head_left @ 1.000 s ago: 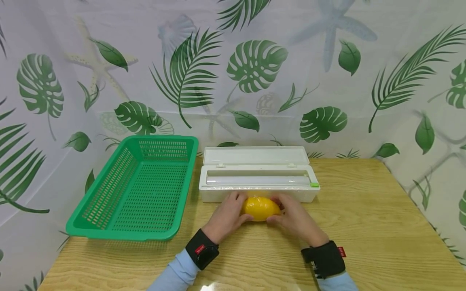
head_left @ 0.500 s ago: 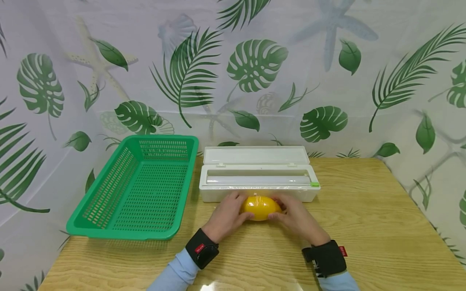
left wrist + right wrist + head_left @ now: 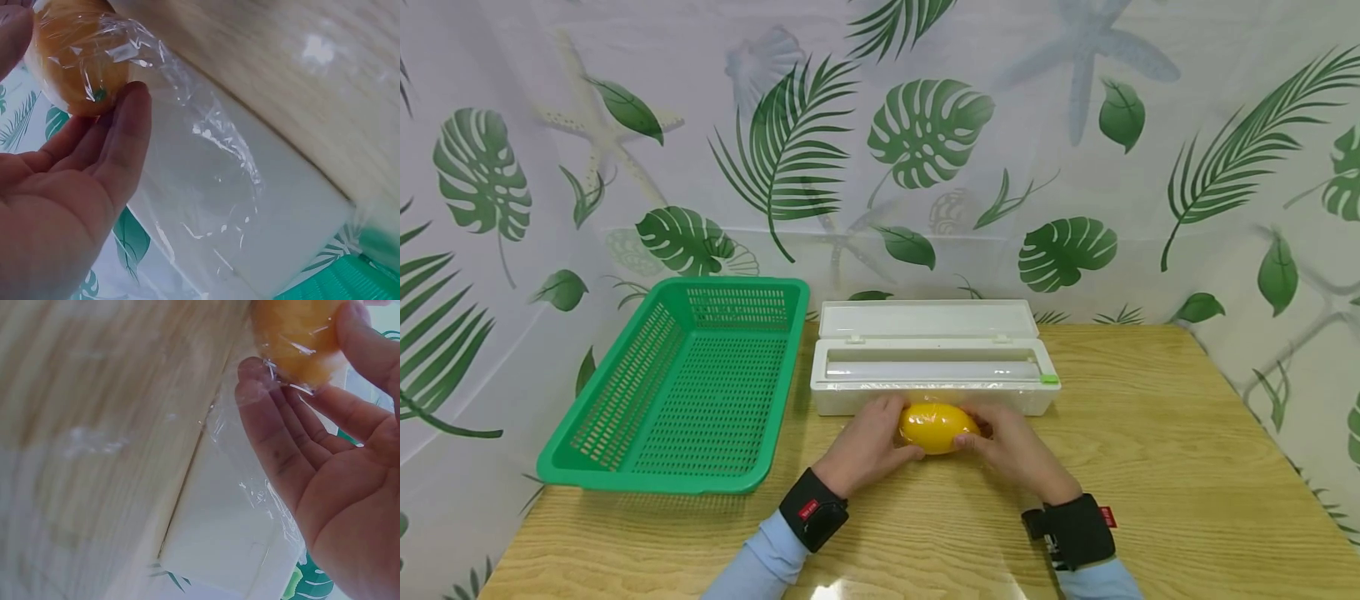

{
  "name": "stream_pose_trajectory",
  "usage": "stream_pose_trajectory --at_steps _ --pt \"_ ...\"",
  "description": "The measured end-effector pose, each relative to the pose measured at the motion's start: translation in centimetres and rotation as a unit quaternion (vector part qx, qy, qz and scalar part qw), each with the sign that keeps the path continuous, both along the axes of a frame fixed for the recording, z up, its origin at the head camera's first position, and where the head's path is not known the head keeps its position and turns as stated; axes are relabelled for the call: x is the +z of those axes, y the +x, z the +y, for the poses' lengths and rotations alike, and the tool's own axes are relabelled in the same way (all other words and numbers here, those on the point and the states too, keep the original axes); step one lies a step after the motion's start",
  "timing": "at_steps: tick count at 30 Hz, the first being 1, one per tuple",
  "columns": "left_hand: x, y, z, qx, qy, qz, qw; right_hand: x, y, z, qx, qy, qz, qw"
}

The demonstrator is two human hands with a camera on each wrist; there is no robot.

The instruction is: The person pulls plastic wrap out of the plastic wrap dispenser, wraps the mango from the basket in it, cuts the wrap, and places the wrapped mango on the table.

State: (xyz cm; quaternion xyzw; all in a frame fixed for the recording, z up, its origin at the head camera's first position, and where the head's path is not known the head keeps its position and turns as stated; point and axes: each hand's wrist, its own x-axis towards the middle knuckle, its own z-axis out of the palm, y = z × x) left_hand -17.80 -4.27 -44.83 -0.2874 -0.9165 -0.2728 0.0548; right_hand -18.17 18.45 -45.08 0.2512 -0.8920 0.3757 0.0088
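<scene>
A yellow oval fruit (image 3: 938,428) lies on its side in front of the white cling film box, with clear cling film (image 3: 219,140) over it. My left hand (image 3: 867,446) holds the fruit's left end. In the left wrist view its fingertips meet the end with a small green spot. My right hand (image 3: 1017,446) holds the other end, its thumb on the near side and its fingers behind. The film stretches between the fruit and the box (image 3: 925,403), whose lid (image 3: 928,319) stands raised. Inside lies the film roll (image 3: 928,372).
A green plastic basket (image 3: 767,417) with slotted walls stands left of the box. A small light-green piece (image 3: 1048,379) sits at the box's right front edge. The wooden table (image 3: 1150,467) extends to the right, and a leaf-patterned cloth (image 3: 970,250) hangs behind.
My left thumb has slid slightly down along the fruit's near side, and my right thumb lies a little further onto it. The box and basket stay in place.
</scene>
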Motion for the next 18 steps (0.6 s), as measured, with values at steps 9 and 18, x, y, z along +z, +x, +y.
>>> stream_pose_trajectory --at_steps 9,18 --pt "-0.11 -0.04 -0.06 -0.004 -0.011 0.006 0.9999 -0.04 -0.04 0.02 0.0 0.007 -0.006 1.0" --pt "0.2 -0.04 -0.04 0.0 -0.022 -0.026 0.9994 -0.27 -0.12 0.01 0.0 0.009 0.006 1.0"
